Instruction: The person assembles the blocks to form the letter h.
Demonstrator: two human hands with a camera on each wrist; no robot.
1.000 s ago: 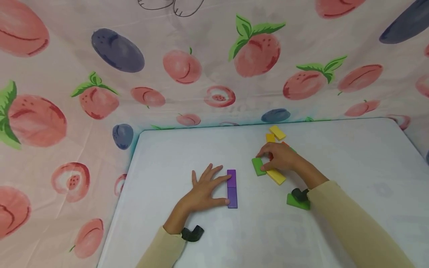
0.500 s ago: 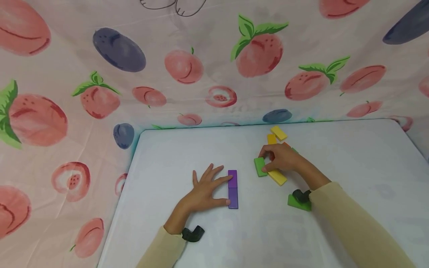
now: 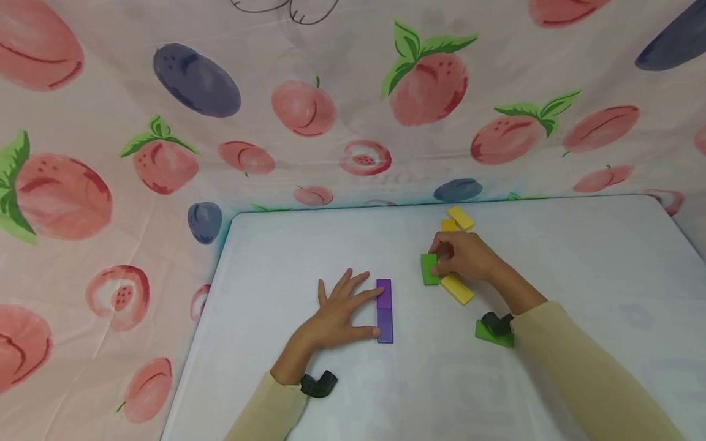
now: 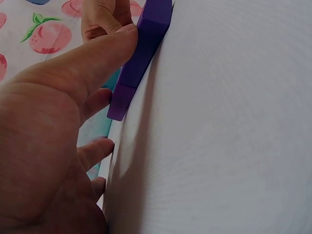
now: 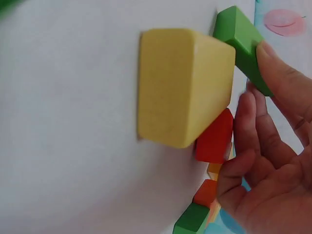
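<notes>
Two purple blocks lie end to end in a straight line on the white table. My left hand is spread beside them, with the tips of thumb and index finger touching their left side and upper face. In the left wrist view that thumb lies along one purple block. My right hand pinches a green block between thumb and fingers, right of the purple pair. In the right wrist view the green block is tilted, close beyond a large-looking yellow block.
Yellow blocks lie near the table's back edge, another yellow block below my right hand. A second green block sits partly under the right wrist strap. Red, orange and dark green blocks lie behind the right hand.
My right hand has shifted slightly away from me with the green block, which has turned a little straighter. The left hand and purple blocks stay in place.
</notes>
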